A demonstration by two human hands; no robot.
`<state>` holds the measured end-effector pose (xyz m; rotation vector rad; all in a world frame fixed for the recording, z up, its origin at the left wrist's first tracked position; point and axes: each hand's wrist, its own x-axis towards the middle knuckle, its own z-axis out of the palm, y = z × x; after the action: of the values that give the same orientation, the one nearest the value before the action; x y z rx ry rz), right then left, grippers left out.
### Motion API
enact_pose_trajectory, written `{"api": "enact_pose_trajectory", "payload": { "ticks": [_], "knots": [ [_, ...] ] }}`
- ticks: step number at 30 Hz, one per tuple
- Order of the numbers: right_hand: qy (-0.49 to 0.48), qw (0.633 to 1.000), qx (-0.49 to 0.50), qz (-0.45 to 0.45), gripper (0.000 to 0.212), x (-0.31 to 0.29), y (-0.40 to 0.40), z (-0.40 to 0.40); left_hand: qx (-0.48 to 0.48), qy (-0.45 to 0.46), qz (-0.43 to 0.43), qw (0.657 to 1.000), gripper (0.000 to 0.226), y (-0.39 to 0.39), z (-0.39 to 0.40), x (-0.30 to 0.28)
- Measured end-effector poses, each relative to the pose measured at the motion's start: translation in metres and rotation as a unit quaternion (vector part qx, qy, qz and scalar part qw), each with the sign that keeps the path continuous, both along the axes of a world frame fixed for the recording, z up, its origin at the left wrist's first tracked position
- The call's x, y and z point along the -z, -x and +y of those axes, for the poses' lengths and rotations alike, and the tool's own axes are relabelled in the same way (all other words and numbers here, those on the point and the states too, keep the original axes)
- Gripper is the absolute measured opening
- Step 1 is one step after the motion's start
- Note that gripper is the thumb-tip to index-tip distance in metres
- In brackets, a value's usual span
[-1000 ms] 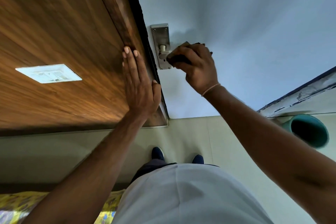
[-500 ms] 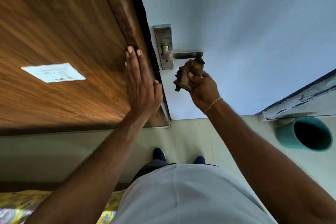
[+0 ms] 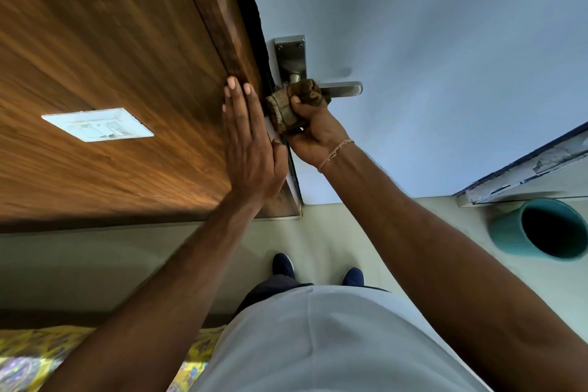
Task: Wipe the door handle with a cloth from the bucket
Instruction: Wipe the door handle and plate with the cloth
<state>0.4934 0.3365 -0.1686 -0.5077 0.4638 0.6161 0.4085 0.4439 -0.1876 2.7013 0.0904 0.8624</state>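
A person's right hand (image 3: 313, 130) grips a bunched brown cloth (image 3: 294, 103) pressed against the base of the metal lever door handle (image 3: 342, 88), wiping apparently under way, while the open left hand (image 3: 251, 143) rests flat on the wooden frame (image 3: 219, 25); the teal bucket (image 3: 541, 229) stands nearby.

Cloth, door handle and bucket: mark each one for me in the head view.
cloth (image 3: 294, 103), head view, on the bunched brown fabric above the thumb.
door handle (image 3: 345, 88), head view, on the bare metal lever right of the cloth.
bucket (image 3: 506, 234), head view, on its teal outer wall.
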Motion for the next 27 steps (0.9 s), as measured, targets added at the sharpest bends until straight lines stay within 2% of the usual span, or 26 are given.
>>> {"api": "enact_pose_trajectory", "payload": {
  "ticks": [4,17,23,27],
  "knots": [
    [0.058,0.998,-0.016,0.019,0.045,0.004,-0.002,0.001,0.001,0.007,-0.002,1.0,0.091,0.0,-0.003,0.001],
    [0.084,0.995,0.047,-0.009,0.054,0.013,-0.016,-0.021,-0.001,0.008,-0.002,1.0,0.095,0.0,-0.001,0.001],
    [0.088,0.994,0.066,-0.016,0.052,0.013,-0.018,-0.048,-0.001,0.012,-0.005,1.0,0.095,0.0,-0.003,0.0],
    [0.093,0.993,0.065,-0.031,0.033,0.008,-0.023,-0.07,-0.002,0.014,-0.005,1.0,0.095,-0.001,-0.003,0.0]
  ]
}}
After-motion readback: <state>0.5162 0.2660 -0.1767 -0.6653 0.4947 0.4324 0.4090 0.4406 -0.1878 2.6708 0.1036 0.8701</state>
